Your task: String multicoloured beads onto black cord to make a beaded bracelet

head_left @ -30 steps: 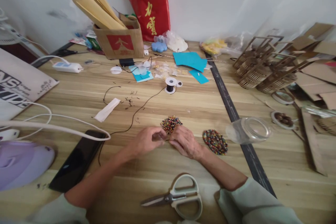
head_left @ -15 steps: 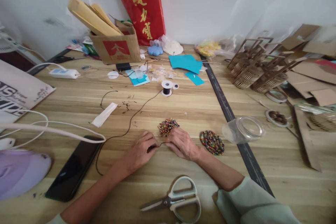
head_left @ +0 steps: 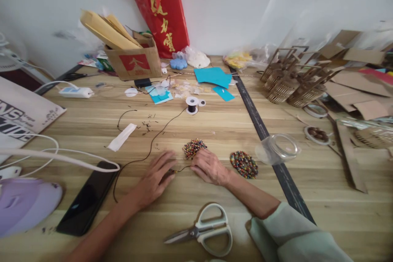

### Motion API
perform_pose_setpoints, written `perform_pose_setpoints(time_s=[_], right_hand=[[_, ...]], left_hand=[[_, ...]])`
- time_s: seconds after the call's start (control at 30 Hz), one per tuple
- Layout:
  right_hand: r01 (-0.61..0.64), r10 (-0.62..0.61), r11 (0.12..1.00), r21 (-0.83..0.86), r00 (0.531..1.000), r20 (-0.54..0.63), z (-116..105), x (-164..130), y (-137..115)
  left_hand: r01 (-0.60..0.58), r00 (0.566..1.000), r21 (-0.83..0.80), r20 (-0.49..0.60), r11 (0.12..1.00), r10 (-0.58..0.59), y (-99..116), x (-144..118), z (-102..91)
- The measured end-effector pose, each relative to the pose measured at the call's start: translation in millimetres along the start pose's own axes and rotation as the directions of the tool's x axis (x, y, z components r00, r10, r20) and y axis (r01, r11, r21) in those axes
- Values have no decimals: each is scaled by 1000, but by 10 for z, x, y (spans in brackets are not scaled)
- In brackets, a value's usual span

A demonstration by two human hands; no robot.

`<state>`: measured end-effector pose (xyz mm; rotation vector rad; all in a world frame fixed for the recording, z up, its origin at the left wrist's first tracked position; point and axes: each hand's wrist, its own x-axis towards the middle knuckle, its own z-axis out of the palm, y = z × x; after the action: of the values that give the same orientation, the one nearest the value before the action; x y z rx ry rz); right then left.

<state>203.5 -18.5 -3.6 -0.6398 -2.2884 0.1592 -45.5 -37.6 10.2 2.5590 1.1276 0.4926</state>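
Both hands pinch the cord (head_left: 181, 168), left hand (head_left: 155, 178) and right hand (head_left: 208, 167) near the table's front edge; a slip could scatter the bead pile (head_left: 194, 148) just beyond.

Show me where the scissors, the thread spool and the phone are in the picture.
scissors (head_left: 205, 231): head view, on the pivot where blades meet handles.
thread spool (head_left: 192, 104): head view, on its white top rim.
phone (head_left: 87, 198): head view, on the middle of its dark screen.

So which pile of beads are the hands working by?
Start at the long dark strip crossing the wooden table. Left of it lie two colourful bead piles. The near pile touches the right hand; the other pile, flatter and rounder, lies alone.
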Motion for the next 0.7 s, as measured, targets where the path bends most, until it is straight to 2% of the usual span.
perform_pose_setpoints(time_s=[0.2, 0.4, 0.7], right_hand=[[13, -14, 999, -33, 1000, -13, 17, 9, 1], [-16, 17, 998, -58, 1000, 19, 36, -10, 16], [-15, 20, 996, -83, 998, 65, 62, -16, 30]], left_hand=[[-15, 998, 233, 55, 972, 2, -60, -147, 85], [-34, 999, 249, 39, 968, 25, -126, -184, 140], [-38, 999, 264, 20, 964, 34, -228, -242, 88]])
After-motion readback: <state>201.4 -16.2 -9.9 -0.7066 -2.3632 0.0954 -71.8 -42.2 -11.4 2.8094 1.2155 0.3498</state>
